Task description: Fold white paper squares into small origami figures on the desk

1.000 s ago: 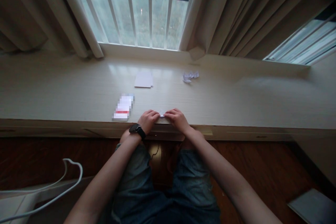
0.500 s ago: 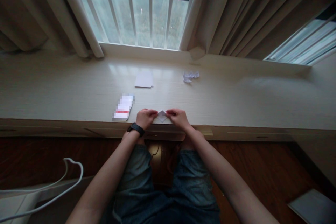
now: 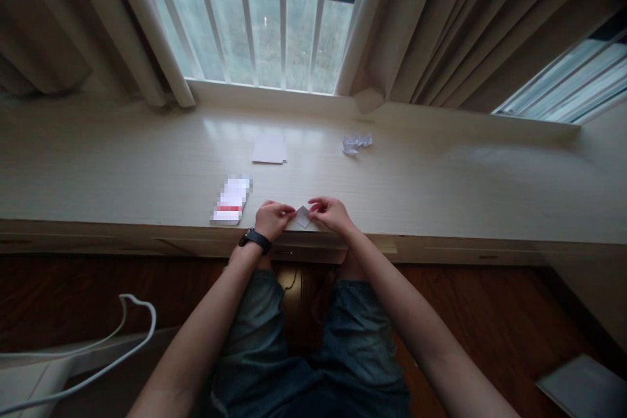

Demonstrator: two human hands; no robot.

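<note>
A small folded paper (image 3: 303, 216), diamond-shaped with one point toward me, is at the front edge of the white counter. My left hand (image 3: 272, 219), with a dark watch on the wrist, pinches its left corner between thumb and fingers. On the opposite side, my right hand (image 3: 333, 214) holds the right corner near the thumb, its index finger raised a little off the paper. Beyond my hands lie a stack of white paper sheets (image 3: 269, 149) and, farther right, some folded paper pieces (image 3: 356, 144).
A phone-like item (image 3: 232, 200), its surface pixelated, lies left of my left hand. The white counter (image 3: 441, 189) runs along a barred window with curtains (image 3: 411, 26). A white cable (image 3: 153, 323) loops at lower left.
My right index finger has lifted and spread from the thumb at the paper's right corner. The left hand and the paper have barely shifted.
</note>
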